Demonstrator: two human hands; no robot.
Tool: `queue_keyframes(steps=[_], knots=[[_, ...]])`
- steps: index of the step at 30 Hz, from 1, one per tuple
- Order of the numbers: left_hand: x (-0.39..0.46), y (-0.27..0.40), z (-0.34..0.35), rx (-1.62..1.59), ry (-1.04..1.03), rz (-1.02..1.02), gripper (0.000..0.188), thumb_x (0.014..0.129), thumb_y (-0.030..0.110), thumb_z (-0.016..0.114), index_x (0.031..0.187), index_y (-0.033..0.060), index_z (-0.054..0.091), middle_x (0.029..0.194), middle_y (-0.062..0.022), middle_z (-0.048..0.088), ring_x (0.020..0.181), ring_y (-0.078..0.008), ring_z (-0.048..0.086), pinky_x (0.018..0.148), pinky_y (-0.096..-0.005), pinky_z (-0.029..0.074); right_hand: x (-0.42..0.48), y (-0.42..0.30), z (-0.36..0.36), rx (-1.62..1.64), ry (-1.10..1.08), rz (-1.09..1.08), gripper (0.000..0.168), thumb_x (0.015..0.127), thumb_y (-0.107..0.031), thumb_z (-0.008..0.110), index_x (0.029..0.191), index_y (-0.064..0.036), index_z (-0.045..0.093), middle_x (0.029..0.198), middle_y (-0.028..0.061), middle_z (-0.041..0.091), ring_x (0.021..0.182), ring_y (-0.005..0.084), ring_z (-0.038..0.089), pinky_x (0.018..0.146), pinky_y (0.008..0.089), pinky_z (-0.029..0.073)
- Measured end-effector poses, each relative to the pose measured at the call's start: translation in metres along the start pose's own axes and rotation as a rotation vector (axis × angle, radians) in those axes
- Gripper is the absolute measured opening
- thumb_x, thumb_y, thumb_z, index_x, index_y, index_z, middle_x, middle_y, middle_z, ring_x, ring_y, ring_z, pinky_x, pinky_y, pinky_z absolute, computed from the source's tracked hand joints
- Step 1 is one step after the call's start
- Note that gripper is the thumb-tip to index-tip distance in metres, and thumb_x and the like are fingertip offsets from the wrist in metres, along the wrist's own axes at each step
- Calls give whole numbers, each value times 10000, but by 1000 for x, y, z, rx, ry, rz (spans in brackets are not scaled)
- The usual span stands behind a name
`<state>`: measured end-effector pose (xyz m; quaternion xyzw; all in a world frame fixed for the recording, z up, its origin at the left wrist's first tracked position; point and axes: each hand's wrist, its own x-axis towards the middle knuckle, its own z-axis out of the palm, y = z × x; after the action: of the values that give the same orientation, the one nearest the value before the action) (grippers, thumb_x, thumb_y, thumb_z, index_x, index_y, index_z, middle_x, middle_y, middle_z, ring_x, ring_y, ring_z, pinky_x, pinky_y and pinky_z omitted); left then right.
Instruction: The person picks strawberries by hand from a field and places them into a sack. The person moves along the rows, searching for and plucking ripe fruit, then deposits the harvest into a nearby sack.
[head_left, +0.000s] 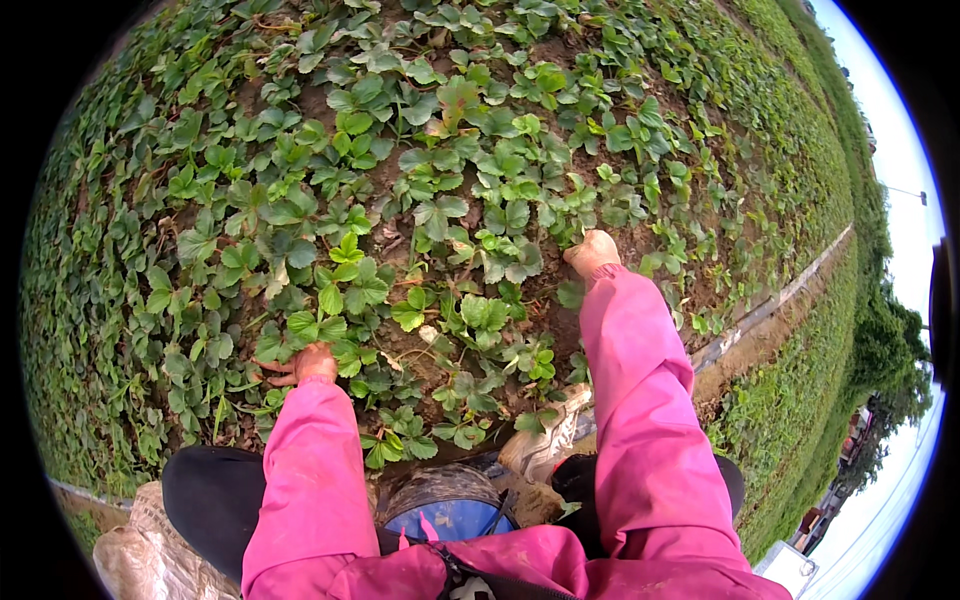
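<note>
Low strawberry plants (484, 311) with green toothed leaves cover a bed of brown soil (555, 322) before me. My left hand (307, 364) reaches in among the leaves at lower left, its fingers spread near the ground and partly hidden by foliage. Farther out and to the right, my right hand (592, 252) is bent down at the leaves beside bare soil. Its fingertips are hidden, so whether they hold anything cannot be told. Both arms wear pink sleeves.
A blue object (450, 517) with a muddy rim stands between my dark-clad knees. Pale woven sacks (142, 555) lie at lower left, and a whitish crumpled one (547, 435) by the bed's edge. A pale edging strip (750, 319) runs along the bed at right, with more greenery beyond.
</note>
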<state>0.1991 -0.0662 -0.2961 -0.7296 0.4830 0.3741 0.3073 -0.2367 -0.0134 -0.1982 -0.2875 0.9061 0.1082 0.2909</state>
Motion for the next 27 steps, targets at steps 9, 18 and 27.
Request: queue_keyframes(steps=[9,18,27], knots=[[-36,10,-26,93,-49,112,420,868,319,254,1189,79,381,1248,-112,342,1128,-248,348,940,-347,262,-108,-50,43,213,250,-479,301,612,-121,598,878,-65,470,990,104,458,849,289,513,702,371,427],[-1,2,-7,431,-33,293,391,858,297,277,1154,82,415,1198,-120,395,1082,-265,391,896,-382,314,-102,-43,42,809,275,-384,214,672,-126,518,851,-24,461,750,178,495,711,349,480,641,332,403],[-5,9,2,113,87,44,374,847,308,321,1117,88,458,1163,-138,430,1035,-261,427,862,-402,326,-26,-29,21,538,465,-109,451,670,-100,494,1084,42,386,908,224,524,808,341,527,708,361,432]])
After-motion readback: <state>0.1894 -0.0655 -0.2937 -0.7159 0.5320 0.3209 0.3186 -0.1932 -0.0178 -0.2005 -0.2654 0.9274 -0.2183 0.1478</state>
